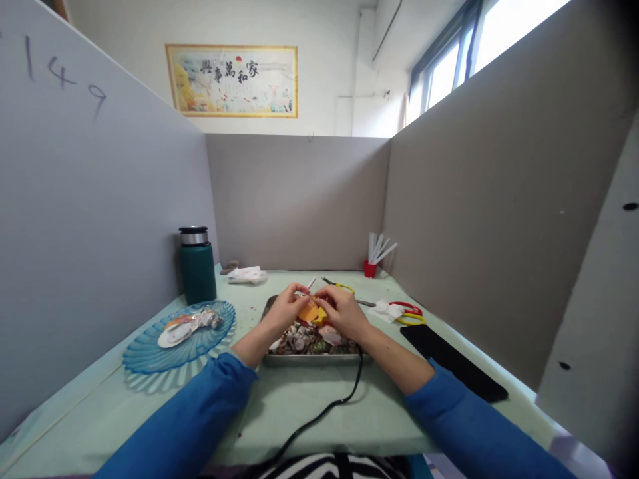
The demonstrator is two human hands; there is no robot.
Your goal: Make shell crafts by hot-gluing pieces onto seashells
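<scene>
My left hand point(288, 307) and my right hand point(344, 311) meet above a metal tray point(314, 360), fingers bent and thumbs turned inward. Between the fingertips is a flat orange-yellow piece point(309, 311); whether it is shell or paper I cannot make out. Both hands pinch its upper edge. Filling the tray below are several small seashells point(299, 339), with a larger pale pink shell point(331, 334) near my right wrist. A thin white stick point(311, 283) shows just behind the fingers. My hands hide the tray's back part.
On the left, a blue scalloped plate point(142, 356) bears joined shells point(184, 327), near a green bottle point(198, 273). At right lie red-and-yellow-handled scissors point(412, 314), white tissue point(385, 311) and a black phone-like slab point(452, 362). A red cup point(370, 269) holds white sticks; a black cable point(329, 407) crosses the front.
</scene>
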